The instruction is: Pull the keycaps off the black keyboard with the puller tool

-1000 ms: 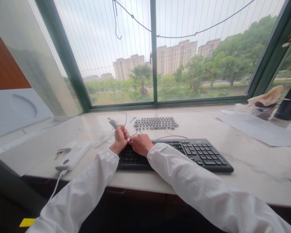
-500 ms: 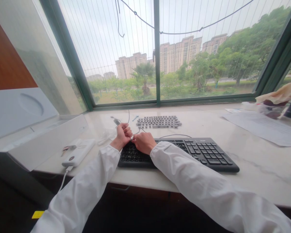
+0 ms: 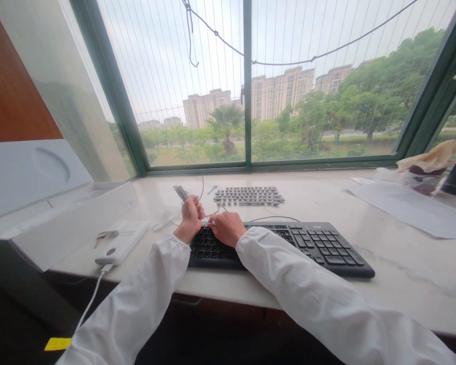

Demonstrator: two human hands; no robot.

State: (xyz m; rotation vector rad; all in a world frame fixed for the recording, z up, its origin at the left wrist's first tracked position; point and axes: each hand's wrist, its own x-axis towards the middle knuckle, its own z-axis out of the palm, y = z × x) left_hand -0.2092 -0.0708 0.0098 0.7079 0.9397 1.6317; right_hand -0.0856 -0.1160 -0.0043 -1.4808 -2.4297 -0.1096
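A black keyboard (image 3: pixel 327 249) lies on the white counter. Its left part shows bare key sockets, while keycaps sit on the number pad. My left hand (image 3: pixel 192 213) is closed in a fist at the keyboard's upper left corner. Out of the top of that fist sticks a slim grey thing (image 3: pixel 181 192), its kind not clear. My right hand (image 3: pixel 226 227) is over the bare sockets with fingers pinched together near the left fist. What sits between these fingertips is hidden. Behind the keyboard lie loose grey keycaps (image 3: pixel 250 195) in neat rows.
A white power bank (image 3: pixel 123 246) with a plugged cable and keys on it lies left. Beside it stands an open white box (image 3: pixel 74 223). A small blue stick (image 3: pixel 212 189) lies near the keycaps. Papers (image 3: pixel 414 208) cover the right, below a window.
The view has tilted up slightly. My left fist has turned, and the grey thing in it shows more upright. My right hand stays pinched over the same corner of the keyboard.
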